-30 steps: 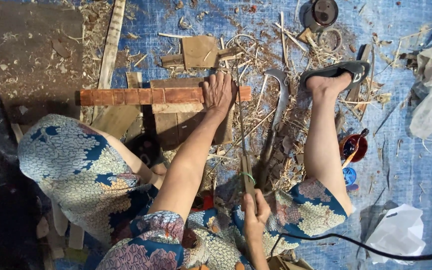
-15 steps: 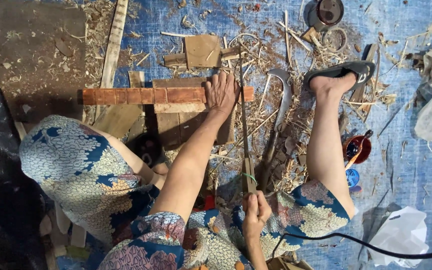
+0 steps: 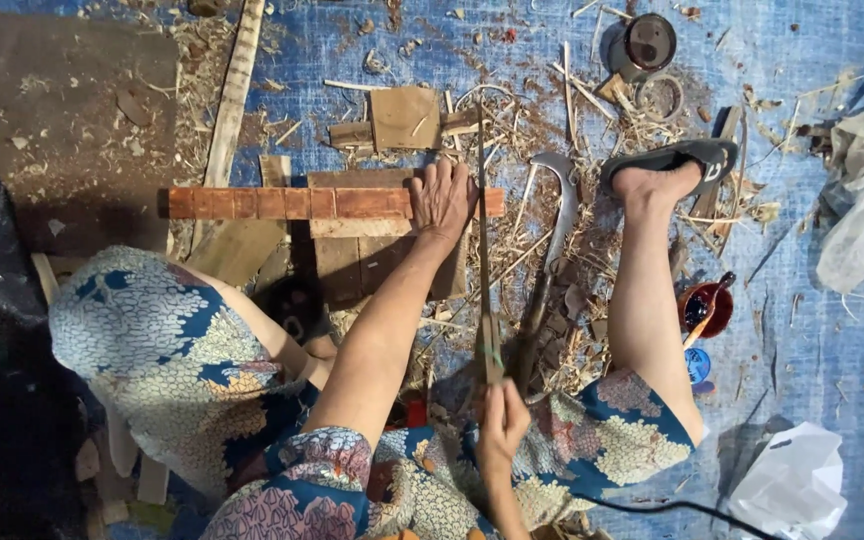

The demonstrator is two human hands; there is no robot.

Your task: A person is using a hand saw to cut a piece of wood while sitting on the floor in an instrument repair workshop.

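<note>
Your left hand (image 3: 442,198) lies flat, fingers spread, pinning the reddish wooden bar (image 3: 292,203) across the boards so it cannot shift. At five o'clock from it, your right hand (image 3: 500,422) grips the long thin blade (image 3: 483,240), tip toward twelve. A curved sickle (image 3: 552,240) and your sandalled foot (image 3: 667,165) crowd the three o'clock side.

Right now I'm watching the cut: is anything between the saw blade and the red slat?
Nothing visible. The saw, gripped by the right hand, runs straight to the red slat beside the left hand pressing it down. The curved knife lies off to the side.
</note>
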